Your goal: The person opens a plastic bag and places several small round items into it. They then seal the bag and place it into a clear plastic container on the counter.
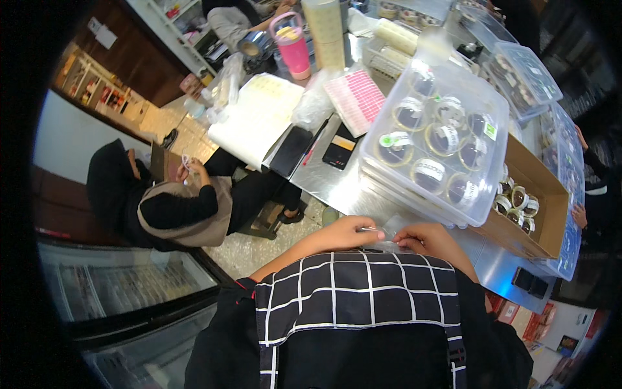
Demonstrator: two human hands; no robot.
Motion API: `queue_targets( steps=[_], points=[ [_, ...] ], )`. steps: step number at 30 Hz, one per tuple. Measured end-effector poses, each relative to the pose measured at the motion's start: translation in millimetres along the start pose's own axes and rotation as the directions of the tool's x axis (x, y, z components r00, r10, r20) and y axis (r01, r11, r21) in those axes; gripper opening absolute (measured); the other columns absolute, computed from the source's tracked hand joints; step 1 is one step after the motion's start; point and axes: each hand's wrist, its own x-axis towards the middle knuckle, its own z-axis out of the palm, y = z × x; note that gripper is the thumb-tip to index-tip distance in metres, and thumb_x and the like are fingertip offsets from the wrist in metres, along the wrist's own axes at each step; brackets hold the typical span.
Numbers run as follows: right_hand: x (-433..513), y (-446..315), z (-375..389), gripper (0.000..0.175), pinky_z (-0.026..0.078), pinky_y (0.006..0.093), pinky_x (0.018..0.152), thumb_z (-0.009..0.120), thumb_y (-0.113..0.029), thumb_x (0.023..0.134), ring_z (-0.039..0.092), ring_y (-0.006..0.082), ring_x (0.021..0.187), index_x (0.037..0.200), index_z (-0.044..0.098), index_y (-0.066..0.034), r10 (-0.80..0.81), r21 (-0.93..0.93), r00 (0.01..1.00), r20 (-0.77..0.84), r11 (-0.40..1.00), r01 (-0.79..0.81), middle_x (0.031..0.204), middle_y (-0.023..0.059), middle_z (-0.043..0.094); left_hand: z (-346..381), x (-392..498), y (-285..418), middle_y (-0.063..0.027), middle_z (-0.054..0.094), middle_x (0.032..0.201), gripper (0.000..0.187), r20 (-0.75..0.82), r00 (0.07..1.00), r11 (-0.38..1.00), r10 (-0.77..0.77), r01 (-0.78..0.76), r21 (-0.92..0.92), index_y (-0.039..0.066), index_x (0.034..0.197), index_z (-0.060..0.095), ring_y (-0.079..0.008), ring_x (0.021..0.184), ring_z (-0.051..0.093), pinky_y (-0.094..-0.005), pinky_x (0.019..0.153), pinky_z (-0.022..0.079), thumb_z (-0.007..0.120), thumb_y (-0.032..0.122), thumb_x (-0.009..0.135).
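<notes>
Close to my apron, at the front edge of the steel table [350, 194], both hands grip a small clear plastic piece [388, 228], probably a bag or film. My left hand [352, 232] pinches its left side between thumb and fingers. On the other side, my right hand [427, 239] has its fingertips closed on the plastic. Just beyond my hands stands a stack of clear plastic boxes [437, 141]; round labelled cups with dark contents show in the top one. Part of the plastic is hidden by my fingers and the checked apron [359, 296].
A cardboard box [539, 228] of small jars stands right of the stack. Phones [342, 148], a pink sticker sheet [356, 99], label paper [262, 116] and a pink tumbler [293, 51] lie or stand beyond. A seated person [184, 209] is at left; another person's hands [579, 216] touch boxes at right.
</notes>
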Motion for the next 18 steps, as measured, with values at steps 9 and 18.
queue_targets(
  steps=[9,18],
  points=[
    [55.9,-20.5,15.3,0.024,0.048,0.0358,0.055,0.064,-0.030,0.086,0.062,0.0272,0.058,0.089,0.068,-0.0061,-0.039,-0.283,0.952,0.304,0.950,0.129,0.071,0.0142,0.065,-22.8,-44.6,-35.3,-0.0083,0.061,0.073,0.019,-0.244,0.970,0.987,-0.006,0.045,0.156,0.003,0.082,0.059,-0.0174,0.068,0.057,-0.0315,0.061,0.044,0.072,0.015,0.074],
    [75.4,15.1,49.4,0.025,0.046,0.0450,0.076,0.063,-0.021,0.080,0.060,0.0390,0.088,0.095,0.055,-0.0031,0.306,-0.287,0.948,0.082,0.918,-0.272,0.088,0.0225,0.063,-25.4,-47.8,-23.9,-0.0148,0.051,0.065,0.011,-0.564,0.825,0.984,0.036,0.068,0.162,0.003,0.065,0.044,-0.0365,0.066,0.053,-0.0396,0.057,0.039,0.055,0.001,0.065]
  ],
)
